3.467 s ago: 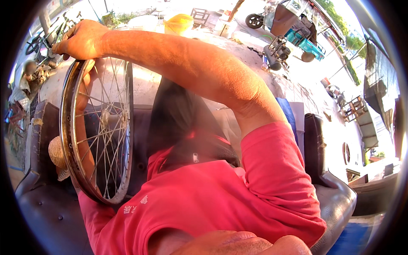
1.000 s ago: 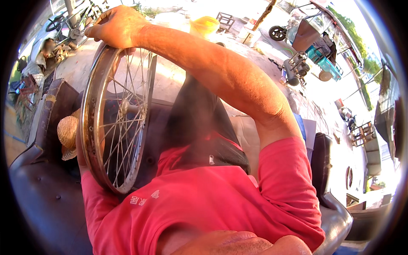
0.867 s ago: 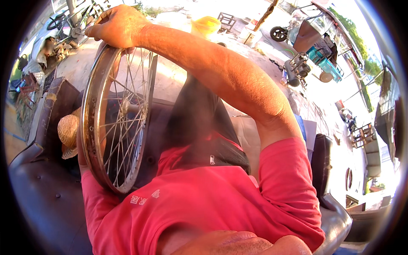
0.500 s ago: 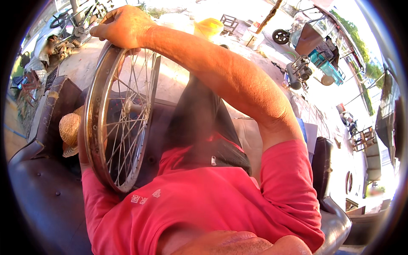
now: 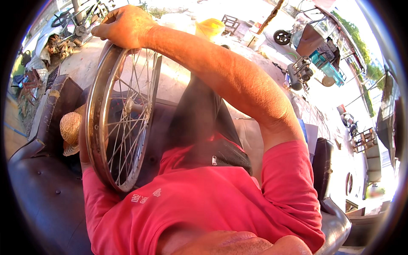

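A bare spoked bicycle wheel, with a worn metal rim and no tyre, stands tilted on edge over my lap, its lower rim against my red sleeve. The hub and thin spokes face right. Reaching across from the right, my right hand is closed over the top of the rim, fingertips pinched together past its left side. My left forearm goes up behind the wheel. Only a strip of my left hand shows between rim and spokes; its fingers are mostly hidden.
I sit on a dark leather sofa. A straw hat lies left of the wheel. Farther off are a yellow basin, a small stool frame, a machine, a cart and piled metal parts.
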Motion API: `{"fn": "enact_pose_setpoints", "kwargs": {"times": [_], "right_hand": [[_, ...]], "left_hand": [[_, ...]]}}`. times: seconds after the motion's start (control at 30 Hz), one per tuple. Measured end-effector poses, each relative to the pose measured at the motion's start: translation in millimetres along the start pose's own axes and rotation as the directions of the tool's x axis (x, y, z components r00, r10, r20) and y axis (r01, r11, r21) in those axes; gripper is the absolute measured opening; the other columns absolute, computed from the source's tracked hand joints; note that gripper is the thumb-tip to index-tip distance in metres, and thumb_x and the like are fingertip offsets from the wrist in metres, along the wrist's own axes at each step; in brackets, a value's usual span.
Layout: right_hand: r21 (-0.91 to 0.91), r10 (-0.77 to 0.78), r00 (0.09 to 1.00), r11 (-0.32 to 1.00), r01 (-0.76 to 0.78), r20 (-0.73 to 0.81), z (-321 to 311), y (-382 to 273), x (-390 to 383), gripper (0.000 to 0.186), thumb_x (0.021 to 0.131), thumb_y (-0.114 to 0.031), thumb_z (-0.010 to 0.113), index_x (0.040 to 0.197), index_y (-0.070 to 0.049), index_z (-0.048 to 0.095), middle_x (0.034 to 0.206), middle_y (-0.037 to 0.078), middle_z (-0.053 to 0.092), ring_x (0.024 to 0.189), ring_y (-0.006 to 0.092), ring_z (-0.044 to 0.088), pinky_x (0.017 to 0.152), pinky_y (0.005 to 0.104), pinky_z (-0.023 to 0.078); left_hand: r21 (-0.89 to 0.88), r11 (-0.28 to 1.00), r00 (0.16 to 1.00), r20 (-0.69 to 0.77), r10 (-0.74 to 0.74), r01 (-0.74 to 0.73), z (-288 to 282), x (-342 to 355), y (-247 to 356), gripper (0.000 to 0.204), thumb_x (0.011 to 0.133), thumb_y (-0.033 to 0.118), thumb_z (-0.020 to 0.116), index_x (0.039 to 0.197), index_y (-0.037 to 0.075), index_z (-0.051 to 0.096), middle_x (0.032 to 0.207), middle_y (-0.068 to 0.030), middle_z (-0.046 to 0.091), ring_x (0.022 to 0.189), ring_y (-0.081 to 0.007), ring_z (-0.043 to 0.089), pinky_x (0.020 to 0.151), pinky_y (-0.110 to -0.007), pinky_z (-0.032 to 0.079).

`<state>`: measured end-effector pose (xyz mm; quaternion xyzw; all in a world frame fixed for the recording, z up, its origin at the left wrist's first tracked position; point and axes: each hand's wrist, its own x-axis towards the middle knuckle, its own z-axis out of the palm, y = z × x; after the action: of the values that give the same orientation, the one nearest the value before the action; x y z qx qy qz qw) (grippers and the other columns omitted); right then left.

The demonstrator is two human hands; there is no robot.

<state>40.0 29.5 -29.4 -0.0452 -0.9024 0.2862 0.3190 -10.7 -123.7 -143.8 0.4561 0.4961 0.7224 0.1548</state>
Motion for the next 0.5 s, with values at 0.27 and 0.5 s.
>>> {"fn": "enact_pose_setpoints", "kwargs": {"times": [0.27,0.5], "right_hand": [[0.157,0.268,0.931,0.937,-0.312,0.248,-22.6,-25.2,-16.1,0.044,0.082,-0.054,0.070,0.101,-0.016,0.080,0.085,0.010,0.076,0.071,0.0241,0.074,0.073,0.0363,0.060],[-0.051,-0.108,0.993,0.993,0.105,-0.052,7.5,6.2,3.3,0.039,0.085,-0.048,0.070,0.104,-0.016,0.079,0.077,0.011,0.074,0.054,0.0234,0.070,0.058,0.0348,0.061]], "left_hand": [[-0.001,1.000,1.000,0.000,-0.007,0.007,0.6,0.1,0.3,0.048,0.093,0.033,0.074,0.123,-0.003,0.065,0.105,-0.0094,0.070,0.094,-0.0140,0.067,0.082,-0.026,0.053],[0.001,1.000,1.000,0.005,-0.004,0.004,0.5,4.4,-1.5,0.047,0.093,0.032,0.074,0.123,-0.003,0.065,0.105,-0.0092,0.070,0.094,-0.0138,0.067,0.082,-0.025,0.053]]}}
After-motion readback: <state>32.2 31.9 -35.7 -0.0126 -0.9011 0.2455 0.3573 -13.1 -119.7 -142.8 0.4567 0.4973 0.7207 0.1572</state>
